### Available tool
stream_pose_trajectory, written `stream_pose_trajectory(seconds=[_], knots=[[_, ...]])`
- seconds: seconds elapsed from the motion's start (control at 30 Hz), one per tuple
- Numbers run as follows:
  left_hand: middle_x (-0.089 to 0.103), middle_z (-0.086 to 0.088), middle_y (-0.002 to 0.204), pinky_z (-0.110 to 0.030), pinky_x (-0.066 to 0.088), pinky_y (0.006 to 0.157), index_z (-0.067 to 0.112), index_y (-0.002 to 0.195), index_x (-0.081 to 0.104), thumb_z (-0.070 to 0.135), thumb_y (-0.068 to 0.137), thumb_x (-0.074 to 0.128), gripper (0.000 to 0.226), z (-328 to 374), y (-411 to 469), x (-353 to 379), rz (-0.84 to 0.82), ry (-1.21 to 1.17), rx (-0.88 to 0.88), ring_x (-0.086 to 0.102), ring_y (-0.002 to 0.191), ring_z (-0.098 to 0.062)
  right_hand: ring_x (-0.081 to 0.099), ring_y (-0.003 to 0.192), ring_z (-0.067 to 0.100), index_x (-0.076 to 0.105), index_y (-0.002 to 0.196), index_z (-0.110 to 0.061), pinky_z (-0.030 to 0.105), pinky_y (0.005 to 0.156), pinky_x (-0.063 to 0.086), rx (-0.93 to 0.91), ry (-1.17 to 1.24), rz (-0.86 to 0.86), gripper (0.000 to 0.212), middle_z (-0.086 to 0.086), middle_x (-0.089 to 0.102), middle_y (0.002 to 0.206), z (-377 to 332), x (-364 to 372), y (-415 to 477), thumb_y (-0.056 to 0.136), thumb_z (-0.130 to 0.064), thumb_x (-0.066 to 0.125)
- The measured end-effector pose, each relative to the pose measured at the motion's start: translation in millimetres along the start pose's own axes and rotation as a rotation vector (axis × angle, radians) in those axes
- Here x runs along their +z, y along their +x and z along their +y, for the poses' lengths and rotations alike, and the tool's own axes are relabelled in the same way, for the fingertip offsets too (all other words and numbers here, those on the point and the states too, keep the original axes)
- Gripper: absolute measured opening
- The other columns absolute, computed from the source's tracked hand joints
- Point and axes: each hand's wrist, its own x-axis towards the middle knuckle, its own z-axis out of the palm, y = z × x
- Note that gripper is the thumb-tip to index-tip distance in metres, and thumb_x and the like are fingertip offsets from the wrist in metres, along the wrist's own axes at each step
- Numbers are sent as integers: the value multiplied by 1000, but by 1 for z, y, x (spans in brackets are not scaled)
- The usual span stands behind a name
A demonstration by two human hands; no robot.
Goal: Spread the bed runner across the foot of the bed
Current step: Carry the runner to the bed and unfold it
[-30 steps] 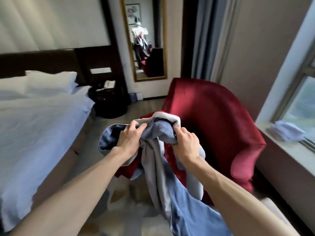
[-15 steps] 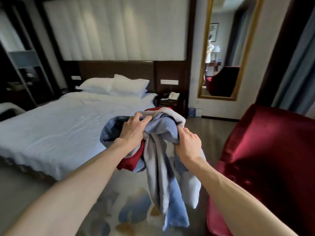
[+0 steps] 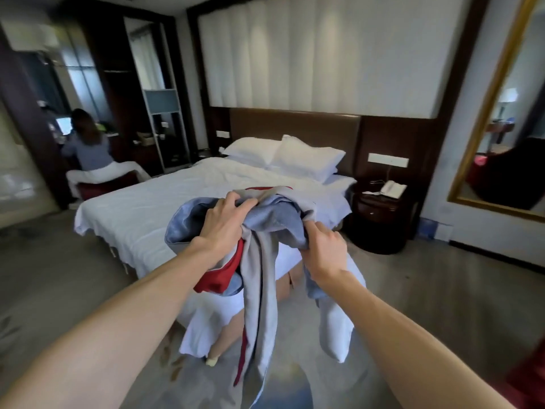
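Hands [image 3: 224,224] [image 3: 326,250] grip bunched bed runner [image 3: 262,278] before bed [image 3: 147,211].

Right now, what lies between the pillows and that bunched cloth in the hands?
In the head view, only the white bed cover stretches between the pillows and the bunched bed runner, which the left hand and right hand both grip.

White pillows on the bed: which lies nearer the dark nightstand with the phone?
The larger white pillow on the right, beside the dark wooden nightstand; the other white pillow lies farther left.
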Motion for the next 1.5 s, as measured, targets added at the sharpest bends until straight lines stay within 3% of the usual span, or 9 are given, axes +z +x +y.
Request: stream_pose_trajectory(seconds=[0.17,0.37,0.77,1.5], knots=[[44,-14,118,-47,48,74,23,135,45,0,75,61,66,-75,28,5,14,46,-94,51,104,-38,56,67,35,58,95,-10,31,59,26,-84,62,-33,21,8,63,84,-42,59,60,74,-6,62],[43,-16,122,-50,47,79,20,135,44,-4,76,59,65,-173,54,11,48,77,-188,48,110,-39,57,79,35,56,102,-11,33,65,29,-189,141,-106,23,8,63,97,-112,129,119,79,-8,57],[44,-18,120,-51,47,78,18,131,47,-4,74,59,62,-370,132,40,137,61,-223,47,110,-41,58,71,37,58,96,-8,31,59,32,-195,213,-84,21,11,63,89,-253,260,241,75,-6,60],[44,-14,121,-48,47,76,23,132,47,-3,73,63,67,-666,278,185,65,40,-277,49,109,-38,57,71,34,56,97,-10,31,61,28,-184,203,-182,21,9,63,91,-397,523,440,77,-8,60]])
